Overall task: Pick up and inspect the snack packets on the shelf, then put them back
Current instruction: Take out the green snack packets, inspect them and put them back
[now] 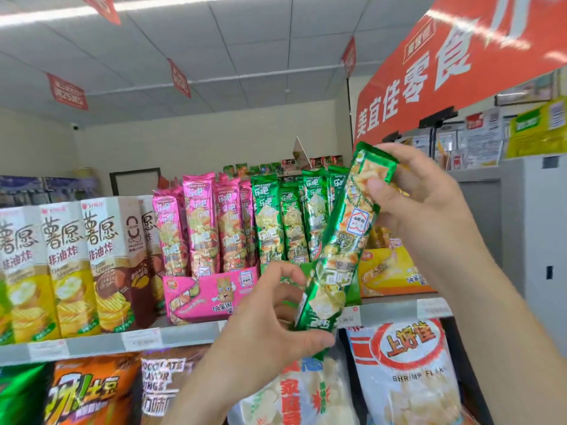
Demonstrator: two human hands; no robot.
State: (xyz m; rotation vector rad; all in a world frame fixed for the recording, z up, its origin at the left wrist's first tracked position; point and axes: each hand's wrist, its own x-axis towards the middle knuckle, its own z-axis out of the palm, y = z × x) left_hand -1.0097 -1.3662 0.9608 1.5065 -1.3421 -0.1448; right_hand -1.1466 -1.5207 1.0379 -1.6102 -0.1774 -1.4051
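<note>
A long green snack packet is held slanted in front of the top shelf, its upper end leaning right. My right hand grips that upper end, thumb across the front. My left hand pinches the lower end between thumb and fingers. Behind it, more green packets stand upright in a green display box, and pink packets stand in a pink display box to their left.
Tall chip boxes fill the shelf's left part. A yellow display box sits at the right. The grey shelf edge carries price tags. Large snack bags hang on the lower shelf. An orange sign hangs overhead.
</note>
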